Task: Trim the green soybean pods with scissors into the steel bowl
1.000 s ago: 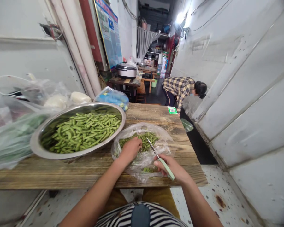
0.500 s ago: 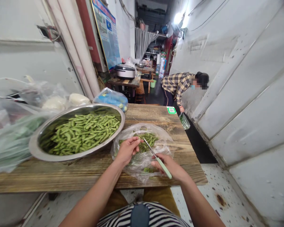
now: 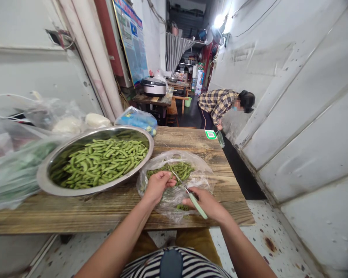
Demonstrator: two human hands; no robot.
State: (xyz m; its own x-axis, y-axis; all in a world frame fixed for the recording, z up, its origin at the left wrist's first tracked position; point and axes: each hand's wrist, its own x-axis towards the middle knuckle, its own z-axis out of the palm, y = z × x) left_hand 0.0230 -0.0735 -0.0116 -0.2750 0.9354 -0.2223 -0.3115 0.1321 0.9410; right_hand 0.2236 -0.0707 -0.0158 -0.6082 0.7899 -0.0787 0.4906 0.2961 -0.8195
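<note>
landmark: steel basin [image 3: 89, 192] on bench [image 3: 227, 199], holding green pods [image 3: 104, 162]. right of basin: clear plastic bag [image 3: 202, 173], spread open, holding loose pods [image 3: 185, 169]. left hand [image 3: 157, 186] over bag: fingers curled; whether pinching pod, cannot tell. right hand [image 3: 207, 202], farther right of basin: clenched round green-handled cutter [image 3: 195, 201], blade tip near left fingertips. behind basin: blue-filled bag [image 3: 140, 119]. left of basin: bagged greens [image 3: 23, 162].

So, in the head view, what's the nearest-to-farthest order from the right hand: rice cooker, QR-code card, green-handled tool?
1. Green-handled tool: in the right hand.
2. QR-code card: ahead, on the wooden table.
3. Rice cooker: beyond, leftward, on the back table.
</note>
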